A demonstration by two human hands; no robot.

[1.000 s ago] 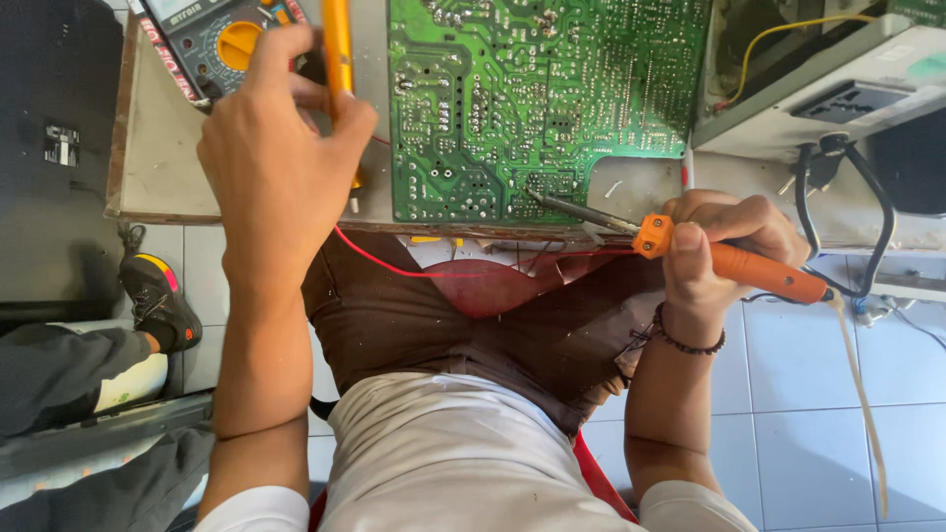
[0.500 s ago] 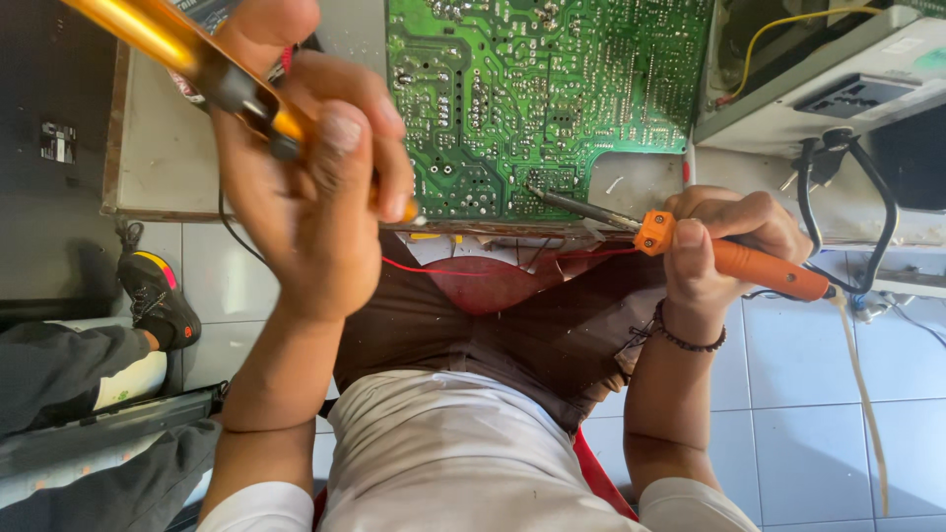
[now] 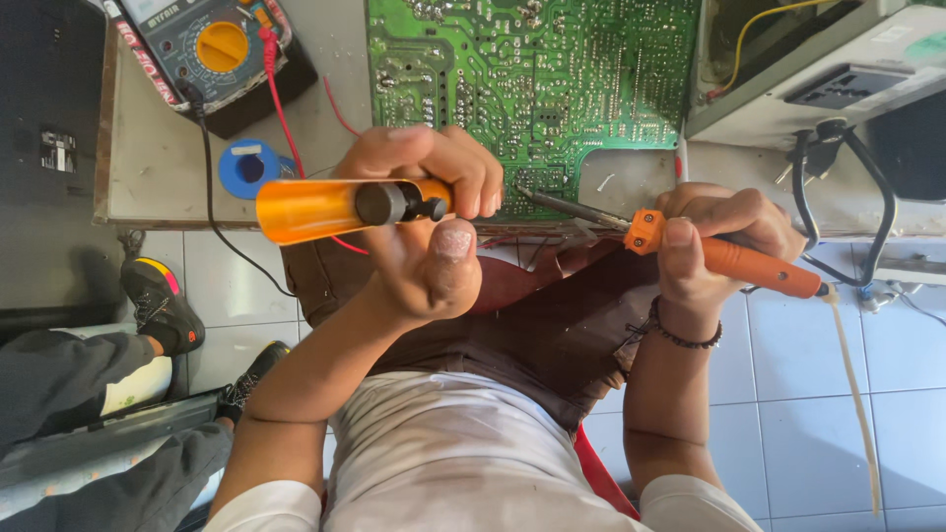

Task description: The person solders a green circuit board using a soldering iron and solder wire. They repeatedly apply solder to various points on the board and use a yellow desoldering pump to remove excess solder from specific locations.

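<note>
Nearest us, our left hand (image 3: pixel 424 236) wraps its fingers around an orange desoldering pump (image 3: pixel 340 207), held level above our lap. Our right hand (image 3: pixel 714 241) grips an orange-handled soldering iron (image 3: pixel 719 254), tip at the edge of the green circuit board (image 3: pixel 532 79). Farther off lies a multimeter (image 3: pixel 212 49).

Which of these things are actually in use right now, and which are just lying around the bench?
In use:
- orange tube tool, held in the left hand
- orange soldering iron, held in the right hand
- green circuit board, at the iron's tip

Lying about:
- multimeter with red lead
- blue spool
- grey casing
</note>
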